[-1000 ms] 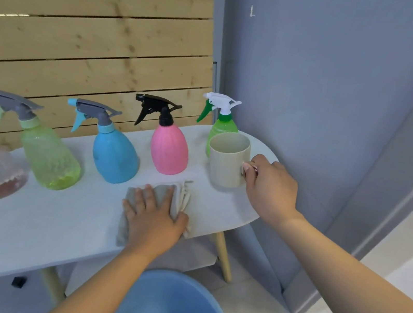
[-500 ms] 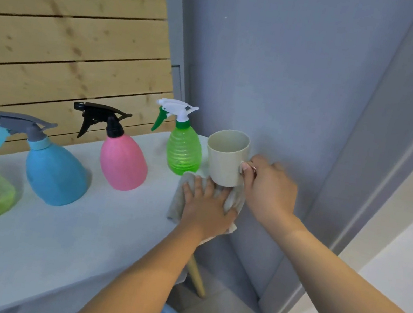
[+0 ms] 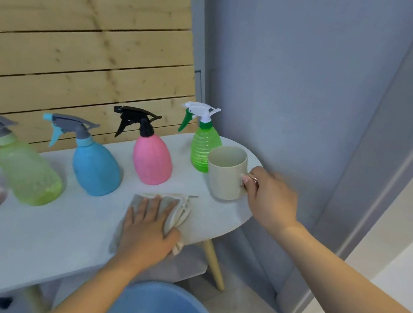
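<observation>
My left hand [image 3: 146,231] presses flat on the grey folded cloth [image 3: 166,201]. My right hand [image 3: 272,197] grips the cream plastic mug [image 3: 225,173] by its handle; swinging it could topple the green spray bottle [image 3: 202,147] just behind.

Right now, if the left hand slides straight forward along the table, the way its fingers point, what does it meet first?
Most likely the pink spray bottle: the left hand lies flat on the grey cloth, fingers aimed at the bottle's base. Depth is hard to judge, though.
</observation>
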A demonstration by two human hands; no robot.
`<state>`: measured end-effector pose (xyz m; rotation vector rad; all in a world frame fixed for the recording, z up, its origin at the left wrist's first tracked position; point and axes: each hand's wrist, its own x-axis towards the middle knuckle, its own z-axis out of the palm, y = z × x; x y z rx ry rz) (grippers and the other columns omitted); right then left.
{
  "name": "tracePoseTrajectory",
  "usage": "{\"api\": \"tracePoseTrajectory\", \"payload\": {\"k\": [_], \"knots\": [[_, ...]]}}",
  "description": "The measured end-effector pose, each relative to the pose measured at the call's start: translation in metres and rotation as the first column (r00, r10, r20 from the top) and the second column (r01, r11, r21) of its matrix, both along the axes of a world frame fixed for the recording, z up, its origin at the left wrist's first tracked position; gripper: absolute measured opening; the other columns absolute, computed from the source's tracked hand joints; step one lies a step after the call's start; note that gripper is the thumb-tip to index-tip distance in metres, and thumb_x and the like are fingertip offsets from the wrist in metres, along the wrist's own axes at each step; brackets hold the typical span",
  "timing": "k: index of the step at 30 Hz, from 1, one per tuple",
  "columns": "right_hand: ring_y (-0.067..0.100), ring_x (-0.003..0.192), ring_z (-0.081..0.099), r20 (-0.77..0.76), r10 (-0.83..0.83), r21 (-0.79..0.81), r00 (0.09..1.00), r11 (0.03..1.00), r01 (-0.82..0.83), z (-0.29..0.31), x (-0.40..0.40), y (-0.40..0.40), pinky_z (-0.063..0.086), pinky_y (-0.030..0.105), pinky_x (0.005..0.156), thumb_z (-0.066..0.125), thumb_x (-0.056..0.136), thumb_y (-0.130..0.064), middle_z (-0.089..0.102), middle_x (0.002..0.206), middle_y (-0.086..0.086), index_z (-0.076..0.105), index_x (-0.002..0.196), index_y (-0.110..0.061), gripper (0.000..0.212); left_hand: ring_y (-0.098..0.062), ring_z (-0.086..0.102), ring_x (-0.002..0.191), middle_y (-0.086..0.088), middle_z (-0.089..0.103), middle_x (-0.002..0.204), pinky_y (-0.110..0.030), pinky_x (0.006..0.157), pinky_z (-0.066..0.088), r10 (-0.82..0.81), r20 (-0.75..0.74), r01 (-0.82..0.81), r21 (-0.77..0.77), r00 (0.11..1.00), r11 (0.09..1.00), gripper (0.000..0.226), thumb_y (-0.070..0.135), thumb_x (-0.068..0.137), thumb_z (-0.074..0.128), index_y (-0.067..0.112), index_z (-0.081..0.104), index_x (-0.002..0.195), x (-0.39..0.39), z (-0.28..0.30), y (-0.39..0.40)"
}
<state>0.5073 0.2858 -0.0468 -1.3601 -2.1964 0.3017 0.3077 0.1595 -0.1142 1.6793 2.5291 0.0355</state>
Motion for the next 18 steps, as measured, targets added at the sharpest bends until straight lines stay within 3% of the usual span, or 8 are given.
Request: {"api": "tracePoseTrajectory", "payload": {"k": [4,7,11,18], "knots": [[0.026,0.098,0.05,0.008,0.049,-0.016,0.999,0.999,-0.049,-0.001,-0.012,-0.01,0.035,0.032,0.063,0.037,0.099,-0.034,0.045,0.076,0.001,0.054,0.101,-0.013,0.026,-0.024,-0.007,0.147,0.0,-0.005,0.161,-0.044,0.118,-0.004,0.194,0.023,-0.193,-0.029,0.981,0.981,0.081,0.058,0.073,0.008,0.036,-0.006,0.15,-0.044,0.006,-0.047],[0.026,0.097,0.05,0.019,0.041,-0.003,0.999,0.999,-0.041,-0.002,-0.013,-0.011,0.034,0.032,0.062,0.038,0.098,-0.034,0.046,0.078,0.001,0.053,0.1,-0.014,0.026,-0.025,-0.007,0.147,-0.001,-0.004,0.161,-0.045,0.118,-0.005,0.24,0.043,-0.24,-0.014,0.97,0.971,0.079,0.057,0.075,0.013,0.038,-0.002,0.15,-0.049,0.005,-0.048],[0.026,0.094,0.05,0.007,0.009,0.0,1.0,1.0,-0.009,-0.003,-0.01,-0.005,0.035,0.032,0.062,0.038,0.098,-0.035,0.048,0.077,0.002,0.053,0.098,-0.014,0.026,-0.029,-0.013,0.146,0.0,-0.011,0.16,-0.049,0.116,-0.01,0.196,0.108,-0.199,0.012,0.974,0.98,0.064,0.05,0.094,0.026,0.04,-0.002,0.15,-0.029,0.006,-0.018],[0.025,0.093,0.049,-0.012,-0.028,0.02,1.0,0.999,0.028,-0.005,-0.007,0.01,0.035,0.032,0.063,0.038,0.098,-0.035,0.061,0.086,0.007,0.054,0.098,-0.014,0.026,-0.034,-0.016,0.145,-0.003,-0.013,0.16,-0.052,0.115,-0.011,-0.071,0.111,0.071,0.002,0.991,0.997,0.063,0.044,0.096,0.03,0.037,-0.001,0.151,0.033,0.01,0.057]]}}
